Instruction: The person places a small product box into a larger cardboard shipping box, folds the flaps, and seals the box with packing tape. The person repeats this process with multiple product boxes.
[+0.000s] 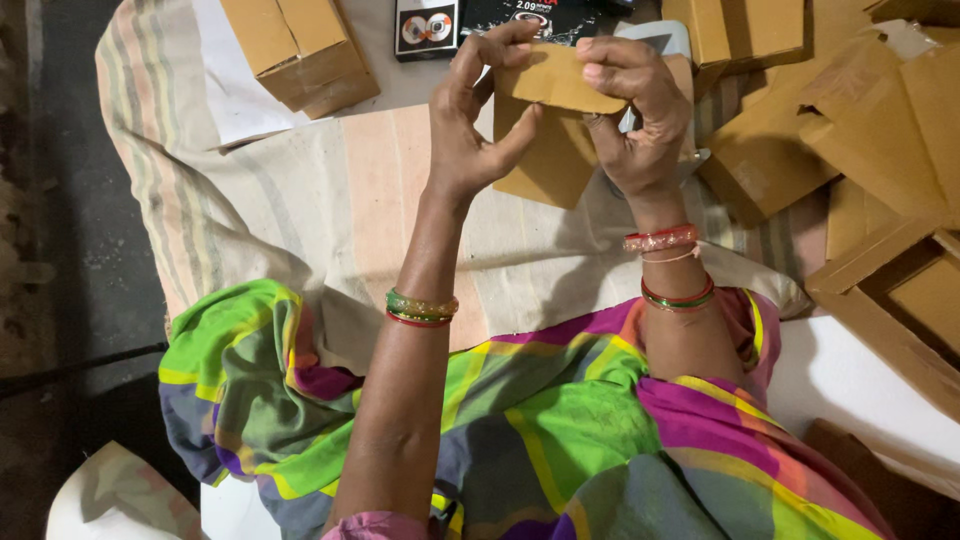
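Cardboard box: a small brown cardboard box (pixel 545 150), partly folded, is held up between both hands over the striped cloth, near the top middle of the view; its top flap is bent over toward the person.
Floor at far left: dark, bare ground (pixel 60 250) runs down the left edge.
Striped cloth: a pale cloth (pixel 300 200) with faint orange and green stripes covers the work surface under the hands.
Folded box, upper left: a closed brown carton (pixel 300 50) lies on the cloth, well apart from the hands.
Left hand: the left hand (pixel 475 120) grips the box's left side, thumb pressed on the front face, fingers curled over the top edge of the flap.
Left wrist: green and red bangles (pixel 420 308) ring it.
Printed packs: two dark printed packs (pixel 427 28) lie at the top edge, behind the held box.
Right hand: the right hand (pixel 635 115) clamps the right side, fingers curled down onto the flap, thumb behind and hidden.
Right wrist: pink, green and red bangles (pixel 668 265).
Lap: bright checked fabric (pixel 540 430) in green, purple and pink.
Pile at right: flat and half-folded brown cartons (pixel 860 130) are heaped near the right hand.
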